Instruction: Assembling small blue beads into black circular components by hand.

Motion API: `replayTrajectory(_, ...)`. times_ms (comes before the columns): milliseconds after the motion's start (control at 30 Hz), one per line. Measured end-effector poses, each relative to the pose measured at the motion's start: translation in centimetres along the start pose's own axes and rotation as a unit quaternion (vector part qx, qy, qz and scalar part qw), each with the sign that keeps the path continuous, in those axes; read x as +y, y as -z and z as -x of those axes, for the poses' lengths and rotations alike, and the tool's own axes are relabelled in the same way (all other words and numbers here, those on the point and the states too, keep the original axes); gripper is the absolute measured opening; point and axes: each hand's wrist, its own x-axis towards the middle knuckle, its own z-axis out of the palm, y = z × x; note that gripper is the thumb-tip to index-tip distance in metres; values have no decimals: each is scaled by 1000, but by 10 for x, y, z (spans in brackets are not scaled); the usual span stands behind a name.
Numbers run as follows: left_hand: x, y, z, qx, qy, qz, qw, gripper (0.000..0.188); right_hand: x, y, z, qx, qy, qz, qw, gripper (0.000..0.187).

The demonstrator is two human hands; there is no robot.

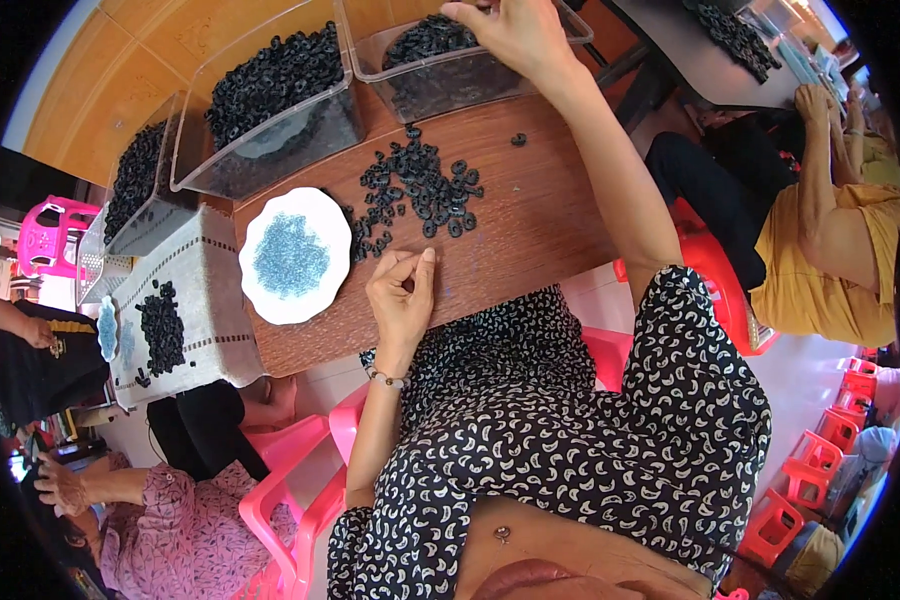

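My left hand (pixel 402 290) rests at the near edge of the brown wooden table, its fingers curled and thumb pressed to them; whatever they hold is too small or hidden to name. Just beyond it lies a loose pile of small black ring-shaped pieces (pixel 425 185). To its left is a white scalloped plate (pixel 254 262) with many tiny clear-bluish bits (pixel 292 255) on it. My right hand (pixel 518 35) reaches over a clear plastic bin (pixel 450 90) holding more black pieces, thumb and fingers apart, partly cut off by the upper edge.
Another clear bin (pixel 270 160), heaped with black pieces, stands at the far left of the table. Beside it a cloth-covered table (pixel 215 300) carries a black pile (pixel 162 330). Co-workers sit left and right: a person in pink (pixel 185 530) and one in yellow (pixel 815 260). Red stools (pixel 810 470) stand at right.
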Motion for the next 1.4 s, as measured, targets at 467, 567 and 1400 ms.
replayTrajectory(467, 8, 0, 2, -9, 15, 6, 1000, 15, 21, -53, 126, -337, 133, -16, 932, 21)
replayTrajectory(567, 9, 2, 3, -7, 17, 13, 1000, 15, 25, -62, 129, -334, 151, -20, 930, 20)
replayTrajectory(1400, 34, 34, -2, 19, 8, -163, 986, 32, -64, -46, 156, -427, -104, -315, 841, 22)
